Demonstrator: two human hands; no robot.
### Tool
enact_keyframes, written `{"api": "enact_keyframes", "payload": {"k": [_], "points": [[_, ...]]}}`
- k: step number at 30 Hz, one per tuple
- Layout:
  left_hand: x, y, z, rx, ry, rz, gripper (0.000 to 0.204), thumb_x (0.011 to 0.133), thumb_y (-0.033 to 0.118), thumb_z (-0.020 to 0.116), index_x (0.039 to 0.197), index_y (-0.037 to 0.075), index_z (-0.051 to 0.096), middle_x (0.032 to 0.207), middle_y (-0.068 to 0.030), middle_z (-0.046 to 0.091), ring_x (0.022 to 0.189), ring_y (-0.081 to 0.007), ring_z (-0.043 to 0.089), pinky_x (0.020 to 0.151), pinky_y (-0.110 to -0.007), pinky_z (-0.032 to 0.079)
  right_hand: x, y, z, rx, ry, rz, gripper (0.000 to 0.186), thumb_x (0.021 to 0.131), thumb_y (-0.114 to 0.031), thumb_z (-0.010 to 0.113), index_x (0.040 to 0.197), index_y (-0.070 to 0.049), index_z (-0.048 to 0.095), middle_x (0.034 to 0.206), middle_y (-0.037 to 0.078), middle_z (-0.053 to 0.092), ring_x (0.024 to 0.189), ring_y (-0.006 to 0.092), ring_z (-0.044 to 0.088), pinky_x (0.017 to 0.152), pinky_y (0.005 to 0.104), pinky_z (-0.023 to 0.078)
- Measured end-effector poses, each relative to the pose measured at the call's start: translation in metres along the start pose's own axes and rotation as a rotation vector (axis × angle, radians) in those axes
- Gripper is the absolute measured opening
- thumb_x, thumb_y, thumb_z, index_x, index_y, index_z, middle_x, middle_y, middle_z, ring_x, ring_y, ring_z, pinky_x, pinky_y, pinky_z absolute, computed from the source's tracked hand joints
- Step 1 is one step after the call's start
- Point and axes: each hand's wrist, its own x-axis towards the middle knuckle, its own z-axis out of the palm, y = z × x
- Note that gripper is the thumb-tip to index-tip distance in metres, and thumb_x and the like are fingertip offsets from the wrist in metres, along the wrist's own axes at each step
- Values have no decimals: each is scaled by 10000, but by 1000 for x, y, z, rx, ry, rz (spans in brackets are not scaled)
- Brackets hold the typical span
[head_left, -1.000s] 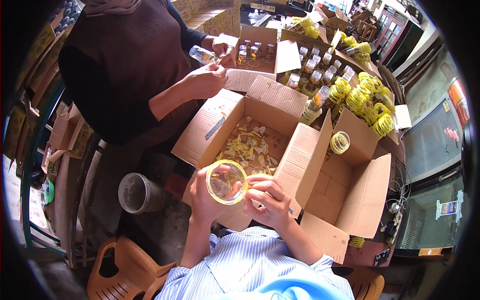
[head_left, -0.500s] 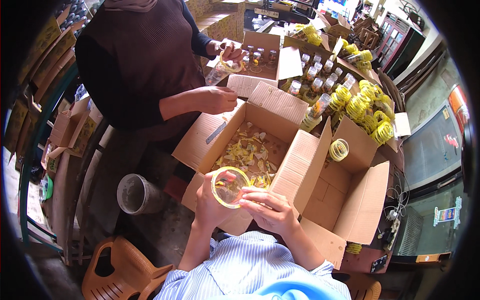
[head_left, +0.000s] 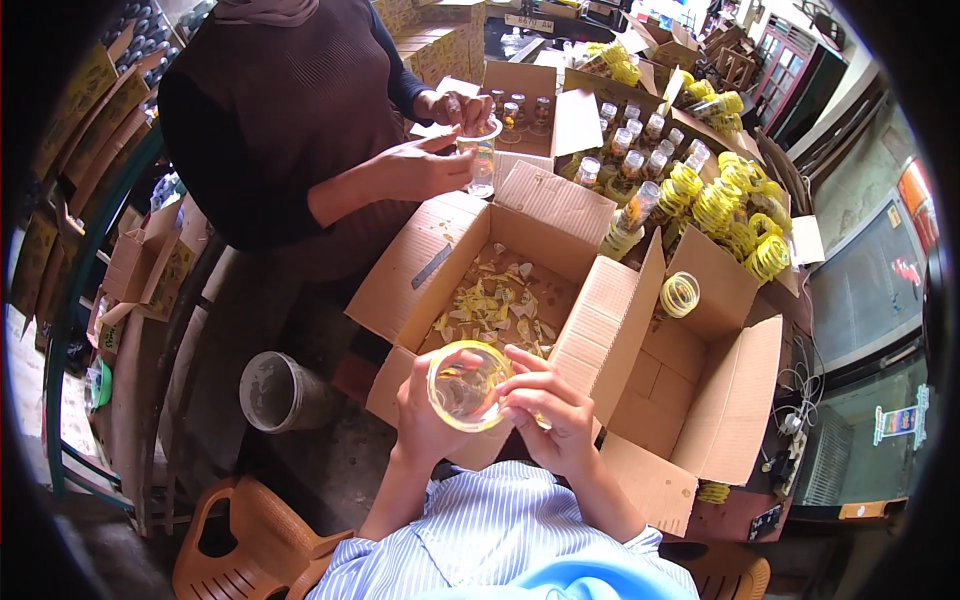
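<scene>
I hold a clear glass jar (head_left: 466,386) with a yellow rim, its mouth facing me. My left hand (head_left: 425,408) wraps its left side and my right hand (head_left: 548,412) pinches the right edge of the rim. The jar hovers over the near flap of an open cardboard box (head_left: 410,285) littered with yellow scraps (head_left: 495,303).
A person in a dark top stands across the box, holding another jar (head_left: 481,160) in both hands. Rows of jars (head_left: 634,140) and yellow rings (head_left: 735,205) fill the boxes behind. An empty open box (head_left: 715,400) lies to my right, a grey bucket (head_left: 277,392) and an orange chair (head_left: 235,545) to my left.
I have tilted the jar so its mouth faces me, and my right fingers moved along the rim. The other person brought both hands together on their jar.
</scene>
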Motion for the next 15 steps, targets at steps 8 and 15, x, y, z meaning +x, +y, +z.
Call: {"api": "enact_keyframes", "payload": {"k": [8, 15], "points": [[5, 16, -1, 19, -23, 49, 575, 601, 138, 832, 1047, 36, 483, 912, -81, 641, 826, -174, 649, 736, -281, 526, 5, 2, -21, -79, 145, 42, 111, 746, -39, 696, 849, -65, 664, 908, 95, 615, 852, 234, 619, 730, 325, 517], [5, 7, 1, -38, -48, -198, 598, 600, 144, 824, 1074, 26, 479, 901, -91, 642, 823, -177, 647, 738, -289, 527, -1, -1, -10, -441, -54, -277, 241, 660, -100, 756, 885, -77, 673, 860, 31, 602, 753, 174, 608, 684, 305, 509]]}}
